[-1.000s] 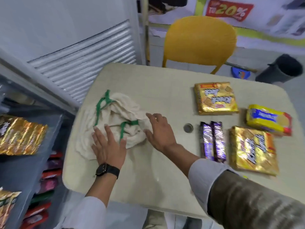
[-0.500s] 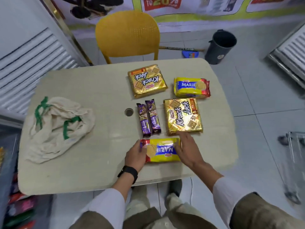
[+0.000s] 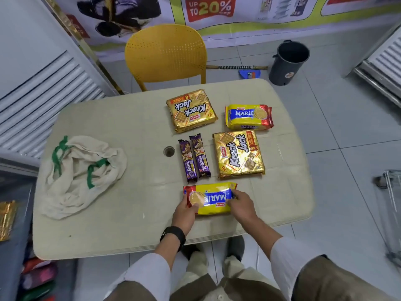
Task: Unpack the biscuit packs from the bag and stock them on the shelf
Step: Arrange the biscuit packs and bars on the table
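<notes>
A yellow Marie biscuit pack [image 3: 213, 202] lies near the front edge of the beige table [image 3: 130, 213]. My left hand [image 3: 185, 212] grips its left end and my right hand [image 3: 240, 206] grips its right end. Behind it lie two purple Hide & Seek packs [image 3: 194, 157], a gold Krack Jack pack [image 3: 238, 154], a second Krack Jack pack [image 3: 191, 110] and another Marie pack [image 3: 248, 116]. The crumpled cream cloth bag with green handles [image 3: 82, 177] rests flat on the table's left side.
A yellow chair [image 3: 166, 54] stands behind the table. A dark bin [image 3: 287, 63] and a broom sit on the tiled floor at the back right. Shelving with packets [image 3: 13, 246] is at the lower left. A metal frame [image 3: 390, 205] is at the right edge.
A second ago both hands pressed on the cloth bag. They have since moved right to the Marie pack and closed on its two ends; the view swung right.
</notes>
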The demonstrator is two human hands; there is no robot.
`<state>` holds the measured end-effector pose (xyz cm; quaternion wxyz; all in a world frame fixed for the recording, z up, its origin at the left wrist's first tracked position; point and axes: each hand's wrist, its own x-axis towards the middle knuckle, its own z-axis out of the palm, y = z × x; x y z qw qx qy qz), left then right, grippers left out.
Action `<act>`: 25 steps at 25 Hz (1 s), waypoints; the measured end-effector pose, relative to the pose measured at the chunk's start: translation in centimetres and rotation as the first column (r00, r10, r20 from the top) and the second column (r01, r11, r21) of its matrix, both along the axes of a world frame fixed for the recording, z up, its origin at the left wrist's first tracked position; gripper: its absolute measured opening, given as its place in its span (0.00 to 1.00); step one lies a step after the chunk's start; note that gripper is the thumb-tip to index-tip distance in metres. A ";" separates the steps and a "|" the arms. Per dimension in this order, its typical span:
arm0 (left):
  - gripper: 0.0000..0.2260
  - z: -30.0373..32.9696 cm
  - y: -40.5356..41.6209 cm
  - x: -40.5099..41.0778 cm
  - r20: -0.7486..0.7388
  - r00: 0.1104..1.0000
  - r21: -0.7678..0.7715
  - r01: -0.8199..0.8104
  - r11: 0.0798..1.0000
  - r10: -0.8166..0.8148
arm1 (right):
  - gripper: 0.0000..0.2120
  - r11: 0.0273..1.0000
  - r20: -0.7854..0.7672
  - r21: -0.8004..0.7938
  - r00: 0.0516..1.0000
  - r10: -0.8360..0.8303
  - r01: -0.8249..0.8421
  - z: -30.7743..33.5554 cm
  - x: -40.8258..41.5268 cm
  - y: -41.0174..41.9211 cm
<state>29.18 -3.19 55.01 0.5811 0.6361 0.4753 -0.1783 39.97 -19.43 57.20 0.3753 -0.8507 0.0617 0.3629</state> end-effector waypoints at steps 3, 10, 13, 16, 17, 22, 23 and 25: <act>0.21 1.8 0.3 -0.4 0.084 0.996 -0.053 0.001 0.999 0.004 | 0.16 0.993 0.023 0.039 0.994 -0.110 0.109 1.2 -0.7 0.2; 0.23 9.8 2.4 10.1 0.285 0.957 -0.065 0.079 0.995 -0.057 | 0.21 0.953 0.217 0.183 0.936 -0.278 0.241 7.2 7.9 1.0; 0.22 10.1 3.3 18.5 0.316 0.943 -0.042 0.120 0.992 -0.101 | 0.18 0.951 0.256 0.212 0.927 -0.275 0.224 8.5 15.4 1.4; 0.28 6.9 3.4 26.0 0.275 0.954 -0.016 0.132 0.991 -0.123 | 0.15 0.969 0.248 0.134 0.940 -0.234 0.206 8.1 22.5 1.0; 0.27 8.0 2.7 27.6 0.258 0.958 -0.015 0.134 0.991 -0.125 | 0.14 0.972 0.243 0.109 0.943 -0.228 0.207 7.8 24.3 0.7; 0.17 8.2 0.2 34.6 0.225 0.961 -0.017 0.169 0.986 -0.161 | 0.11 0.983 0.220 0.049 0.958 -0.186 0.179 5.2 32.2 -0.2; 0.17 7.7 0.1 35.4 0.228 0.961 -0.020 0.166 0.986 -0.157 | 0.12 0.983 0.210 0.046 0.961 -0.181 0.175 4.4 33.0 -0.4; 0.20 6.7 0.2 36.3 0.231 0.959 0.000 0.170 0.985 -0.166 | 0.12 0.985 0.207 0.045 0.963 -0.174 0.168 3.3 33.9 -0.3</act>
